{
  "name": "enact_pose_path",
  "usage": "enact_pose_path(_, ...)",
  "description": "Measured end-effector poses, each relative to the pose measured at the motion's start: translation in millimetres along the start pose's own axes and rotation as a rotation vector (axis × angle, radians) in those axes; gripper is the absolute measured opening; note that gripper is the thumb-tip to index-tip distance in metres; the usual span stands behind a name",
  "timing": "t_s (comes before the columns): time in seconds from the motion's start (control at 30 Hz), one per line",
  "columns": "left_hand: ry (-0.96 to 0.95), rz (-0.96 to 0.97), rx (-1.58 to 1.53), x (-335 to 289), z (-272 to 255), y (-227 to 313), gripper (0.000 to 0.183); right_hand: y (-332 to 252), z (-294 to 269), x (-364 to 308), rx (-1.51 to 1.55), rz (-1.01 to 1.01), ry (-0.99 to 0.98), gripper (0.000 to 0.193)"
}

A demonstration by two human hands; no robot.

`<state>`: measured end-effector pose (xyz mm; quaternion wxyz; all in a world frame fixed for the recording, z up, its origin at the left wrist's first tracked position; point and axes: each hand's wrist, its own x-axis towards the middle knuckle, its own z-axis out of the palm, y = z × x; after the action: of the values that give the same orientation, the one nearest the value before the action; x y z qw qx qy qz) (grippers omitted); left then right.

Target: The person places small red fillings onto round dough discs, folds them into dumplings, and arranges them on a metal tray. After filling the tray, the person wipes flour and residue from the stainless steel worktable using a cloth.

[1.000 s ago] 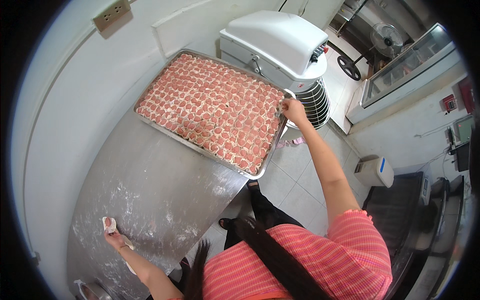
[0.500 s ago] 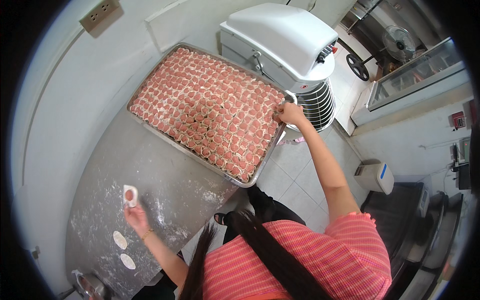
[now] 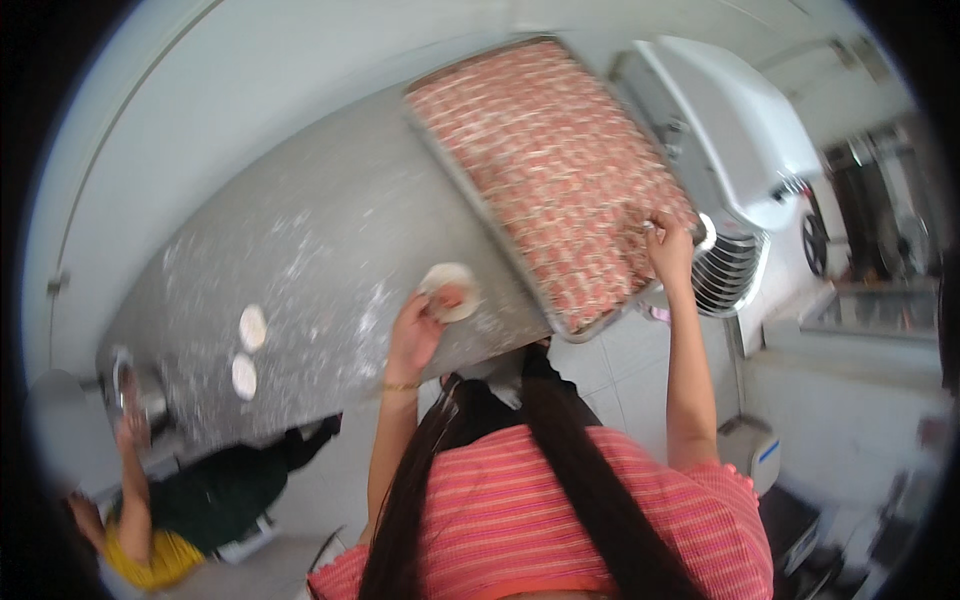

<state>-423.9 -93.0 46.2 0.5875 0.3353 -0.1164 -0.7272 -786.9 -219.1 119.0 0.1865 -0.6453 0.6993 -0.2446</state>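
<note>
My left hand point(image 3: 414, 335) is closed on the edge of a round dumpling wrapper point(image 3: 466, 276) with pink meat filling point(image 3: 449, 297) on it, held over the floured table. At the right side of a large metal tray point(image 3: 490, 222), my right hand point(image 3: 670, 252) has its fingers pinched together just above the dumplings. A small whitish spot shows at those fingertips, too blurred to name. Rows of small open-topped dumplings point(image 3: 550, 165) with pink filling pack the tray. Two flat wrappers point(image 3: 252, 328) point(image 3: 244, 376) lie on the table to the left.
The grey metal table point(image 3: 330, 200) is dusted with flour. A white mixer point(image 3: 725, 140) with a wire guard stands beyond the tray at the right. At lower left, another person's hand point(image 3: 132, 432) reaches to a metal bowl point(image 3: 153, 395).
The view has turned, so the tray sits farther right and the other person shows at lower left. My left hand has brought the filled wrapper closer to the tray; my right hand stays at the tray's right side.
</note>
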Motion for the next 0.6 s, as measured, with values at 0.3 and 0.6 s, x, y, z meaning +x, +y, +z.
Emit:
enact_pose_path(0.3,0.244,-0.046,0.310,-32.2,-5.1,10.9,0.032,-118.9,181.5,-108.4,1.092,0.380,-0.900,0.021)
enact_pose_path(0.6,0.216,0.061,0.525,-36.8,-46.2,-3.0,0.029,-117.3,206.5,-135.0,1.015,0.272,-0.705,0.026)
